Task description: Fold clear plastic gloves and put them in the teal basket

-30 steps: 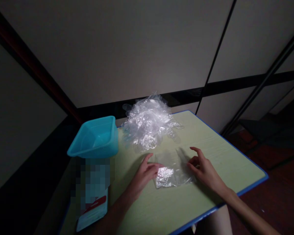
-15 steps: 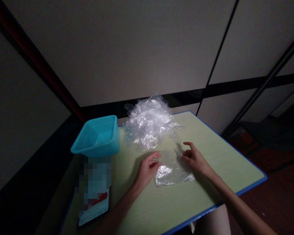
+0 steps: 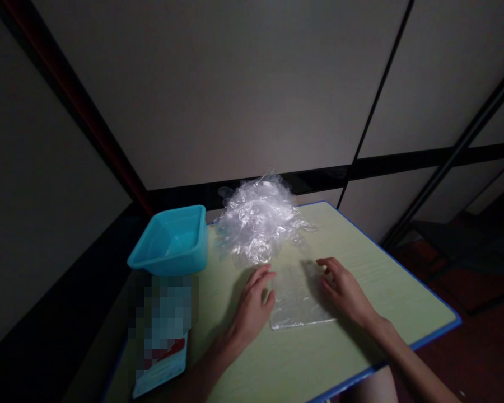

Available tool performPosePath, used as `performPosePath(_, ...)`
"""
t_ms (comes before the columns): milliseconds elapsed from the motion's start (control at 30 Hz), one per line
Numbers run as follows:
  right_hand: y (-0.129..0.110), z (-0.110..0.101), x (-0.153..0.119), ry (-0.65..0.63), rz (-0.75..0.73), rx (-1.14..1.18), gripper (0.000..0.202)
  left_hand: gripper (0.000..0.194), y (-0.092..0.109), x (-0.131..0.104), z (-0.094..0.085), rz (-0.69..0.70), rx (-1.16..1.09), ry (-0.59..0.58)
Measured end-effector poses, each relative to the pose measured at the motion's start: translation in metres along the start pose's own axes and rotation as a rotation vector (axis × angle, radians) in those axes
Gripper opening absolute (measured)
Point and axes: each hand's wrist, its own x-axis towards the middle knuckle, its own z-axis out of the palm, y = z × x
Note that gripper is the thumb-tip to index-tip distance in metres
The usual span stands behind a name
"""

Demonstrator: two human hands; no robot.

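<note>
A thin, clear plastic piece (image 3: pixel 296 302), looking like a disposable glove or bag, lies flat on the table before me. My left hand (image 3: pixel 254 308) is at its left edge, fingers spread and holding nothing. Over its right side is my right hand (image 3: pixel 346 291), open with the fingers slightly curled; whether the fingertips touch the plastic I cannot tell. Behind both hands rises a loose, crumpled heap of similar clear plastic pieces (image 3: pixel 260 215).
A turquoise plastic basin (image 3: pixel 172 266) stands at the table's back left. Nearer me is a flat pack (image 3: pixel 163 369), partly blurred out. The pale yellow-green table (image 3: pixel 386 296) has a blue edge. Cabinet panels (image 3: pixel 243 95) stand close behind it.
The plastic piece lies flatter, its front edge straighter. My right fingers have come away from the raised film, and my left fingers have spread. The view has shifted slightly.
</note>
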Motion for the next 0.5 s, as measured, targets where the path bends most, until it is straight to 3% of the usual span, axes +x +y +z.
performPosePath(167, 0.0, -0.004, -0.011, -0.178, -0.168, -0.177, 0.048, 0.04, 0.01, -0.005, 0.004, 0.224, 0.295, -0.322)
performPosePath(267, 0.005, 0.0, -0.015, -0.258, -0.191, -0.272, 0.055, 0.052, 0.012, -0.004, 0.008, 0.289, 0.639, -0.468)
performPosePath(367, 0.011, 0.006, -0.018, -0.294, -0.195, -0.329, 0.058, 0.059, 0.011, -0.004, 0.009, 0.301, 0.975, -0.551)
performPosePath(500, 0.016, 0.011, -0.022, -0.278, -0.216, -0.388, 0.059, 0.063, 0.006, -0.007, 0.009, 0.346, 1.158, -0.548)
